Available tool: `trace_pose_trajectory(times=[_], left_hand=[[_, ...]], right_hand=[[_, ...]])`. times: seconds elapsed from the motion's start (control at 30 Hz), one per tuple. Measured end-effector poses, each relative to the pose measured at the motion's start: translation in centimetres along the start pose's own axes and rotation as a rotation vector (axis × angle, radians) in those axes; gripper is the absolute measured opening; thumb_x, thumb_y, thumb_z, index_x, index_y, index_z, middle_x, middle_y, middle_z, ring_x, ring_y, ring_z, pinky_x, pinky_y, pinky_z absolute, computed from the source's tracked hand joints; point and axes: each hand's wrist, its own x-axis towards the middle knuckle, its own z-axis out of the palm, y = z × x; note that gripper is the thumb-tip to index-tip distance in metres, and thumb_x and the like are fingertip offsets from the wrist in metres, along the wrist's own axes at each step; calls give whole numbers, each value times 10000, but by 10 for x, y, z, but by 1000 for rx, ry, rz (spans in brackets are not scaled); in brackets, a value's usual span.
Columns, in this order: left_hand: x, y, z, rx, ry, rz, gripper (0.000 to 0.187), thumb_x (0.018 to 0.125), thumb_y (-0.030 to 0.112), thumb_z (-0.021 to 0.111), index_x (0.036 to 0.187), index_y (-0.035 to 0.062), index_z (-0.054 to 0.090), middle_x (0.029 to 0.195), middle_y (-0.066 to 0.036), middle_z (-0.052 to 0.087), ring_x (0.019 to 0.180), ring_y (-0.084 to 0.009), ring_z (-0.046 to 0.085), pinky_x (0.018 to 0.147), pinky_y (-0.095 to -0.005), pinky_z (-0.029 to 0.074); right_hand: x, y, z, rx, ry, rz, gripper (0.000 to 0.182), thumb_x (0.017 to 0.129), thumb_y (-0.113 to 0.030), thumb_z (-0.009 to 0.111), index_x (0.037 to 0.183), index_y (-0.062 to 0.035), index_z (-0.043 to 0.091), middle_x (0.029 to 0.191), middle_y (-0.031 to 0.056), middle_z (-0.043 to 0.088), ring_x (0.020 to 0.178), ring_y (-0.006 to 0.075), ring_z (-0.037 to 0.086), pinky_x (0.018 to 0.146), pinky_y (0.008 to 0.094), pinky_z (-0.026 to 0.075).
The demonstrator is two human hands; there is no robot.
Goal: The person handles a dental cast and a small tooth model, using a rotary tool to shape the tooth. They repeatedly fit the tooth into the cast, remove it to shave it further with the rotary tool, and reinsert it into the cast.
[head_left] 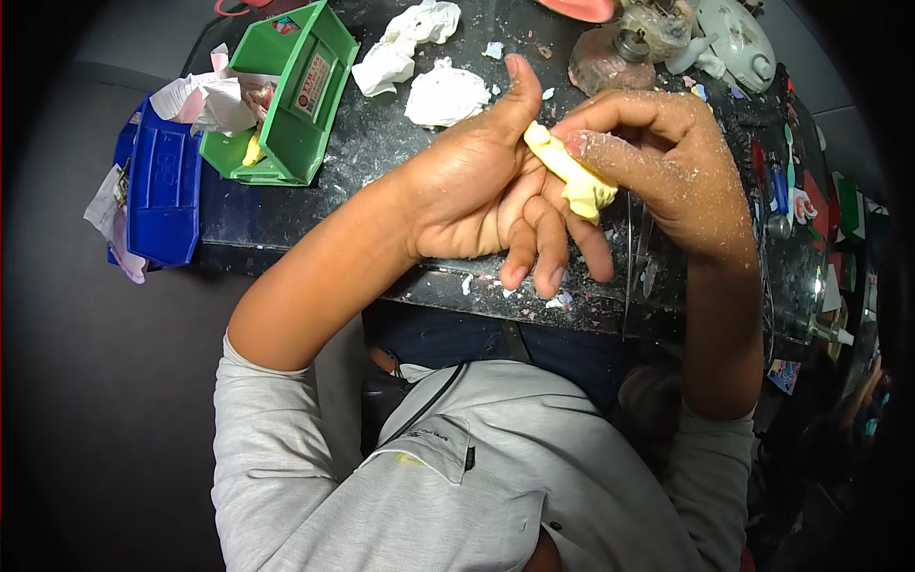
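A soft, lumpy strip of yellow putty (pixel 575 179) is pinched between the thumb and fingers of my right hand (pixel 667 157). White dust and crumbs cover the back of that hand. Below and beside the strip, my left hand (pixel 500 195) is turned palm up, thumb stretched out and fingers apart, slightly bent. The putty lies against or just over the left fingers; part of their contact is hidden. Crumpled white tissue (pixel 448 93) rests on the dark table (pixel 286 214) beyond my left hand.
On the left stand a green bin (pixel 319 105) holding papers and a yellow piece, and a blue bin (pixel 164 191). A glass jar with a metal neck (pixel 610 62) and a pale bottle-like device (pixel 739 43) stand at the back. Tools and a tooth model (pixel 803 207) lie right.
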Motion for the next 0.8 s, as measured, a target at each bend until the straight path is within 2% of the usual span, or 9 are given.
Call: trace_pose_trajectory(times=[0.1, 0.3, 0.37, 0.43, 0.5, 0.53, 0.67, 0.73, 0.8], left_hand=[[0, 0, 0, 59, 13, -11, 1153, 925, 872, 93, 1408, -136, 378, 1043, -523, 609, 626, -467, 731, 391, -385, 613], [-2, -4, 2, 423, 33, 53, 1153, 941, 854, 70, 1245, -170, 506, 959, -413, 683, 559, -373, 723, 403, -346, 597], [-3, -7, 10, 606, 154, 157, 1147, 949, 842, 52, 1156, -167, 558, 932, -350, 711, 526, -315, 709, 394, -320, 577], [-4, -10, 15, 682, 194, 171, 1120, 951, 833, 44, 1231, -134, 535, 915, -307, 723, 551, -285, 719, 404, -299, 567], [-2, -15, 19, 941, 285, 358, 1081, 950, 824, 43, 1307, -92, 493, 886, -264, 722, 599, -278, 738, 441, -289, 576], [-3, -17, 21, 958, 332, 364, 1037, 947, 822, 47, 1369, -29, 463, 860, -189, 702, 639, -243, 738, 486, -282, 567], [-4, -22, 23, 1113, 486, 449, 1012, 912, 857, -9, 1242, 60, 520, 856, -62, 608, 653, -133, 634, 548, -260, 490], [-5, -21, 22, 1176, 492, 488, 1030, 887, 874, -38, 1217, 71, 517, 868, -49, 599, 667, -114, 606, 563, -250, 469], [-7, -20, 19, 1238, 498, 525, 1048, 863, 890, -66, 1191, 81, 515, 879, -36, 589, 681, -96, 578, 579, -240, 449]], right_hand=[[0, -2, -1, 54, -35, 35, 177, 963, -91, 726, 1059, 51, 768, 969, 94, 758, 887, 116, 695, 820, 252, 540], [-2, -8, -5, -41, -66, 20, 162, 946, -62, 737, 1055, 56, 763, 1068, 114, 736, 911, 127, 685, 819, 259, 536], [-4, -12, -4, -118, -88, -9, 152, 937, -48, 738, 1050, 51, 765, 1100, 116, 728, 907, 124, 678, 808, 259, 533], [-5, -12, -3, -323, -27, -242, 144, 914, -30, 742, 1042, 24, 777, 1122, 108, 722, 876, 123, 666, 778, 264, 526], [-6, -14, -2, -362, -16, -268, 144, 901, -25, 745, 1036, 12, 782, 1115, 102, 725, 888, 122, 664, 773, 268, 522], [-6, -15, -2, -401, -3, -292, 146, 889, -19, 749, 1029, -1, 787, 1108, 96, 727, 901, 122, 662, 768, 271, 518], [-3, -13, -1, -473, 33, -424, 151, 873, -8, 751, 1018, -8, 792, 1098, 111, 730, 937, 159, 676, 774, 276, 521], [0, -12, -4, -619, 28, -614, 161, 850, 9, 755, 1005, -4, 795, 1091, 125, 736, 956, 198, 684, 773, 296, 523], [-1, -14, 0, -610, 41, -620, 171, 837, 14, 763, 1004, -4, 796, 1083, 128, 739, 948, 211, 685, 771, 309, 525]])
